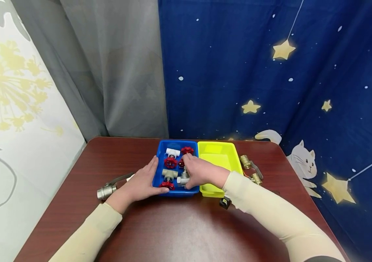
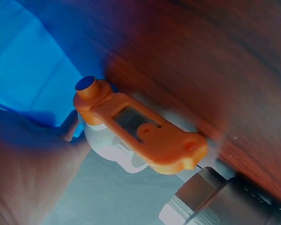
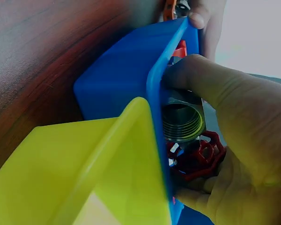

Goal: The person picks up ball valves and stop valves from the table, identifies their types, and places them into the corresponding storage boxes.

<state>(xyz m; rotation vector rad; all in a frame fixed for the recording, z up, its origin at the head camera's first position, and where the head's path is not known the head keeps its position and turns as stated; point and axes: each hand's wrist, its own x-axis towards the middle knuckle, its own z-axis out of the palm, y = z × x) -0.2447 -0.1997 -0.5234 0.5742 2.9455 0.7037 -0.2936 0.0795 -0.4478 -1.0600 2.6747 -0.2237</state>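
The blue bin (image 1: 180,194) holds several valves with red handwheels, among them a white one (image 1: 173,153) and a beige one (image 1: 170,174). In its front right part my right hand (image 1: 203,172) grips a silver metal valve (image 1: 182,180). The right wrist view shows the thumb on this valve's threaded body (image 3: 182,123) and the fingers around a red handwheel (image 3: 203,157). My left hand (image 1: 141,183) rests against the bin's left side with fingers extended, its thumb over the front left corner. Beside that hand lies a white valve with an orange handle (image 2: 152,136).
A yellow bin (image 1: 218,146) stands directly against the blue bin's right side. Two brass valves (image 1: 246,162) lie to its right, one with a grey lever. A silver lever valve (image 1: 106,191) lies left of my left hand. Curtains hang behind the table (image 1: 179,225).
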